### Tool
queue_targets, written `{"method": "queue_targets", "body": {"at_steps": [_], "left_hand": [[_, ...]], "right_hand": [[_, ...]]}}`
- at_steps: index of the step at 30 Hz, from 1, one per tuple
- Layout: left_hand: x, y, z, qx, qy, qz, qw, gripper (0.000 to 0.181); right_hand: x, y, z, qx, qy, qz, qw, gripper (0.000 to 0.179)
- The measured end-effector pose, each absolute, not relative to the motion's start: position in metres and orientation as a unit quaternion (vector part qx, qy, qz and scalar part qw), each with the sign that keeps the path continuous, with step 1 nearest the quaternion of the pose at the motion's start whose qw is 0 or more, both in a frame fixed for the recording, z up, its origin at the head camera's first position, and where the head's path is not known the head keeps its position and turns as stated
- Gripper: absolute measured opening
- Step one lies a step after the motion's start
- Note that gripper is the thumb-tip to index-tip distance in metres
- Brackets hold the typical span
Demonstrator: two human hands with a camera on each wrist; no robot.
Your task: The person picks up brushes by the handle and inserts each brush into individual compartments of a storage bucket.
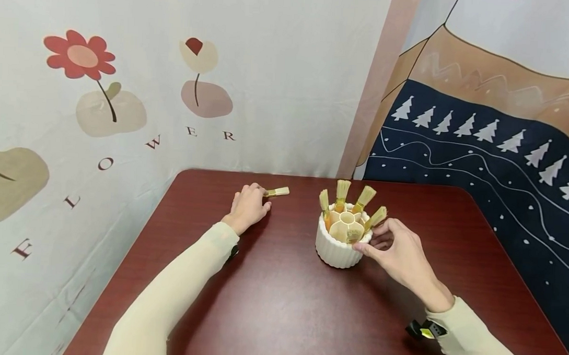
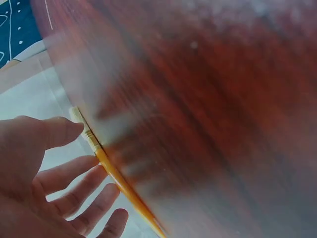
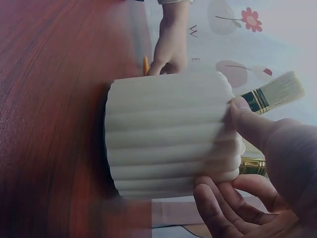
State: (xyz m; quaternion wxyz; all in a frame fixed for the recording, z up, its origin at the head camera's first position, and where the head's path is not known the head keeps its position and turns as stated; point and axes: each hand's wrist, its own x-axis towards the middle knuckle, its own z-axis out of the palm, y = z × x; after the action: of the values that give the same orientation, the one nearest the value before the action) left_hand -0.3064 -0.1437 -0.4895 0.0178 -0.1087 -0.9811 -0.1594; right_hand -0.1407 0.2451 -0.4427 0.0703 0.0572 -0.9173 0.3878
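A paintbrush [image 1: 278, 191] with an orange handle and pale bristles lies on the table at the back left. My left hand [image 1: 249, 203] is over its handle. In the left wrist view the thumb is beside the brush's metal band and the loosely spread fingertips meet the orange handle [image 2: 124, 184]. With thumb at the rim and fingers around the side, my right hand [image 1: 401, 249] holds a white ribbed round holder [image 1: 338, 252] that stands on the table. Several brushes [image 1: 342, 192] stand in its outer compartments, bristles up; the round middle compartment [image 1: 347, 218] shows no brush.
The dark red wooden table [image 1: 280, 302] has rounded back corners. Behind it hangs a pale curtain [image 1: 287, 94] with printed flowers and letters. To the right is a dark blue cloth [image 1: 431, 151] with white trees.
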Motion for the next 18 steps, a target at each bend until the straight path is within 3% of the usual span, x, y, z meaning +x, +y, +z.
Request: {"method": "queue_targets", "body": {"at_steps": [12, 18], "left_hand": [[-0.3063, -0.1412, -0.4893, -0.107, -0.977, -0.177, 0.057, 0.019], [-0.3098, -0.1362, -0.4922, -0.079, -0.980, -0.174, 0.051, 0.028]], "right_hand": [[-0.1370, 0.2436, -0.4422, 0.057, -0.916, 0.386, 0.094, 0.049], [-0.1374, 0.2485, -0.4435, 0.074, -0.912, 0.394, 0.082, 0.045]]}}
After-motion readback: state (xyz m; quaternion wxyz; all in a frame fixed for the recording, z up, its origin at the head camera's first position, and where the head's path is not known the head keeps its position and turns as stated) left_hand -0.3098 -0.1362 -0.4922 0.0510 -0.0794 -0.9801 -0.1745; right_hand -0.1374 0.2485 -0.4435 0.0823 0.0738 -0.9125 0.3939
